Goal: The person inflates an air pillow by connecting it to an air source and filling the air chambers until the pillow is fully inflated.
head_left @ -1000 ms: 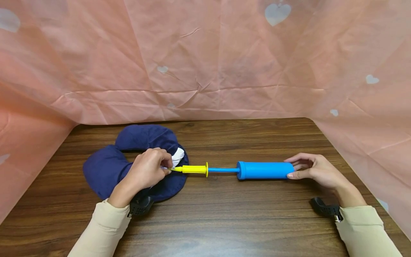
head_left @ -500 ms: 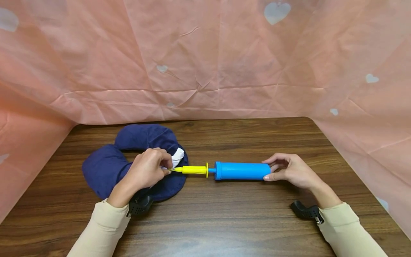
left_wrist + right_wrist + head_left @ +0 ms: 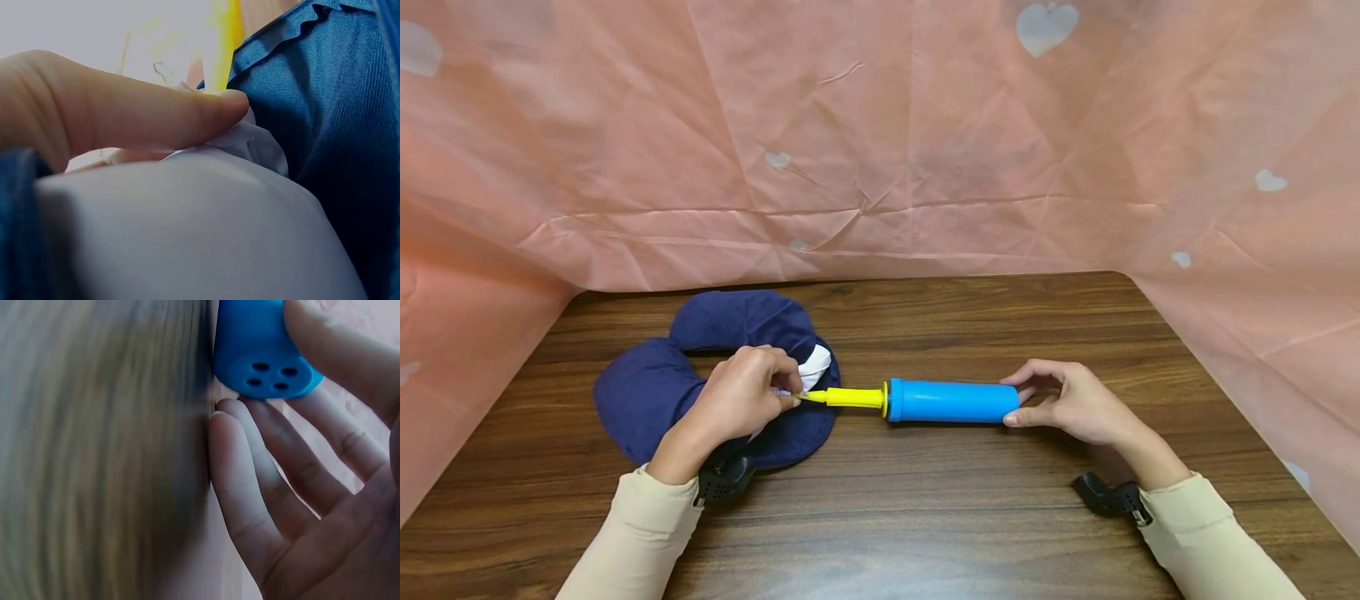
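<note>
A dark blue U-shaped neck pillow [image 3: 647, 392] lies at the left of the wooden table [image 3: 925, 517]. My left hand [image 3: 747, 398] rests on it and pinches its white valve flap [image 3: 815, 367] around the pump's yellow nozzle [image 3: 850, 397]. The blue pump barrel [image 3: 951, 401] lies flat, pushed up against the yellow collar. My right hand [image 3: 1060, 402] holds the barrel's far end with thumb and fingers curled round it. The right wrist view shows the barrel's end cap [image 3: 265, 372] with several holes, against my fingers [image 3: 275, 462]. In the left wrist view my finger [image 3: 131, 106] presses white fabric [image 3: 250, 140].
A pink sheet with white hearts [image 3: 880, 133] hangs behind the table and drapes down both sides [image 3: 1262, 317]. Bare wood lies in front of my hands. Black wrist-camera mounts [image 3: 1108, 496] sit near both cuffs.
My right hand has pushed the blue barrel leftward, closing the pump until the thin blue rod vanished. The left hand and pillow have stayed in place.
</note>
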